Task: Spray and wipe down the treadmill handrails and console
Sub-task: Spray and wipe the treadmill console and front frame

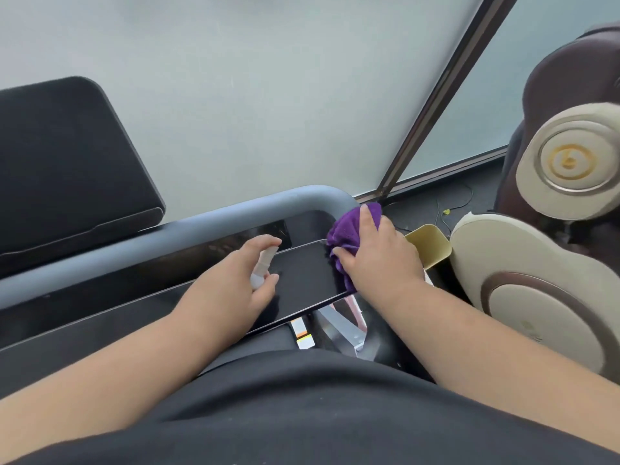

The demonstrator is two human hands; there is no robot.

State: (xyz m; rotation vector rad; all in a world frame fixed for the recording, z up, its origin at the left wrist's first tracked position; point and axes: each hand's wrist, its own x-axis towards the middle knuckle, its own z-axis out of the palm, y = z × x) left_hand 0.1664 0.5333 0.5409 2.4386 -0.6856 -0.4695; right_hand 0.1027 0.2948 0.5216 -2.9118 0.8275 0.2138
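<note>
The treadmill's glossy black console (302, 280) runs across the middle, with a grey handrail (188, 219) curving along its far edge. My left hand (231, 286) grips a small white spray bottle (263, 266), index finger over its top, nozzle aimed at the console. My right hand (375, 256) presses a bunched purple cloth (345, 229) onto the console's right end, where the handrail bends down.
A black padded panel (67, 169) stands at the left. A brown and cream massage chair (553, 229) fills the right side, with a cream bin (431, 245) beside it. Frosted glass (268, 95) lies ahead. Cables (453, 206) trail on the dark floor.
</note>
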